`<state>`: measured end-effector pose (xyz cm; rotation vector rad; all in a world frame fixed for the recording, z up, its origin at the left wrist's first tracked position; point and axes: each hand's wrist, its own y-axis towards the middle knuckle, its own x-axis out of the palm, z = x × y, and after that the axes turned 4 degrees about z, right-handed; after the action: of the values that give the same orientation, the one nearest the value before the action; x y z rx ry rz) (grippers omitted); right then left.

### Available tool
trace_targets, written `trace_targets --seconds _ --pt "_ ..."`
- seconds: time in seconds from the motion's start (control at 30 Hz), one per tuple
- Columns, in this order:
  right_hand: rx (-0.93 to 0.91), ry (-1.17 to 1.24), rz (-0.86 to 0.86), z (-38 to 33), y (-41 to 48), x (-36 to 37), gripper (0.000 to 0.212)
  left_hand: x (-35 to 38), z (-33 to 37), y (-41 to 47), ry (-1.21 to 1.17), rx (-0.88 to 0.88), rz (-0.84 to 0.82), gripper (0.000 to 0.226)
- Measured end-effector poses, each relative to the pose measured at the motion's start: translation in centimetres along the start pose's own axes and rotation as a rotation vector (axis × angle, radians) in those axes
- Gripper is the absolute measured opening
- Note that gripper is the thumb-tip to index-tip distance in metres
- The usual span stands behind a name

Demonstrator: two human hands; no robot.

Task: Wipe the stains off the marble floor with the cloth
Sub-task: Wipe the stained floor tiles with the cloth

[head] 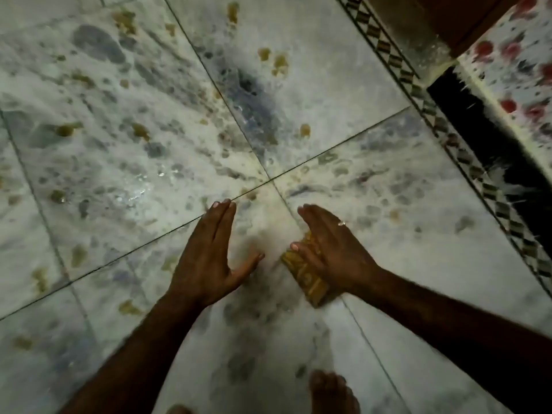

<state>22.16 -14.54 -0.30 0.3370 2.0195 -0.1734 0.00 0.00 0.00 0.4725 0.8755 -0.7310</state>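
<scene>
A folded yellow-brown patterned cloth [307, 279] is pressed onto the white, grey-veined marble floor [388, 180] at lower centre of the frame by the right hand [331, 249], fingers straight. The left hand [206, 258] is held flat beside it (thumb spread). Yellowish stains [280, 64] are scattered across the upper frame.

Pale white-grey marble tile floor [373, 85]: blue-grey mottled veining, thin dark joint lines. Scattered ochre-yellow stains [280, 62], upper half of frame. Folded mustard-yellow cloth [307, 279], lower centre: faint darker brown print. Diagonal floor border strip [490, 189], right: black-and-cream diamond check. White fabric [513, 55], upper right corner: red and dark grey blotches.
</scene>
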Motion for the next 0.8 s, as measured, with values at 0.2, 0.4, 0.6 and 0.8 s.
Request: trace_targets --seconds 0.2,0.4,0.6,0.8 --pt "-0.236 -0.365 -0.092 4.8 -7.3 7.6 0.063 4.1 -4.3 -2.5 0.132 0.095 -0.074 0.093" --pt "-0.207 -0.454 -0.095 5.3 -7.1 9.3 0.069 5.4 -4.6 -6.3 0.179 0.057 -0.1 0.098" --pt "-0.189 -0.441 -0.114 2.3 -2.4 11.5 0.071 5.0 -5.3 -8.1 0.173 -0.135 -0.013 0.1" --pt "-0.311 -0.31 -0.138 -4.7 1.0 15.4 0.071 4.5 -6.3 -10.0 0.18 -0.195 0.051 0.098"
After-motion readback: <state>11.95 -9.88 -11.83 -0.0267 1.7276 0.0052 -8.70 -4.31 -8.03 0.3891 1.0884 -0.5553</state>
